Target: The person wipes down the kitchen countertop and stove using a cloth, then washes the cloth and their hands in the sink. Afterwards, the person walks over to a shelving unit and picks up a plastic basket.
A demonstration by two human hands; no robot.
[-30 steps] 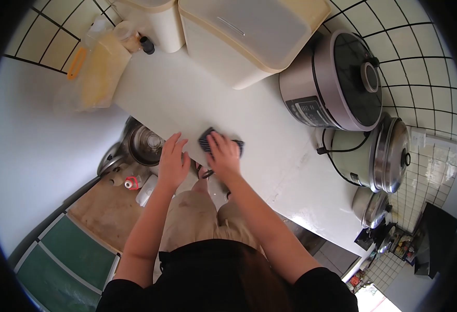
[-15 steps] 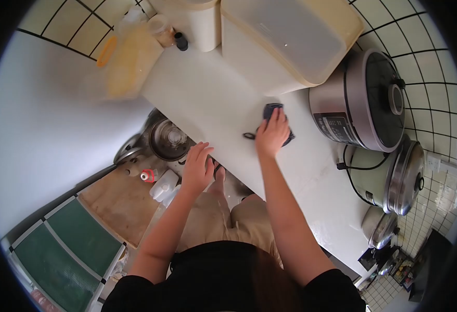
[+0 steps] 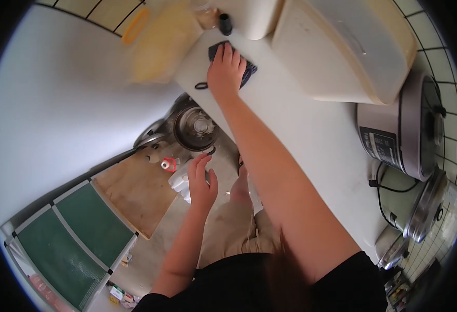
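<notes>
My right hand (image 3: 226, 73) presses a dark cloth (image 3: 249, 73) flat on the white countertop (image 3: 301, 135), near the counter's far left end. A small black loop of the cloth lies to the left of my wrist. Just beyond the cloth stands a small black object (image 3: 225, 24). Held in the air below the counter's front edge, my left hand (image 3: 202, 182) is empty, its fingers apart and slightly bent.
Large cream containers (image 3: 332, 62) stand at the back, with a rice cooker (image 3: 395, 130) and a green pot (image 3: 405, 197) to the right. A yellowish bag (image 3: 166, 44) hangs at the left. Below are a metal pot (image 3: 194, 127) and green panels (image 3: 85, 223).
My right hand has slid the cloth across the counter to the far left, up to the small black object. My left hand stays off the counter; the view has shifted.
</notes>
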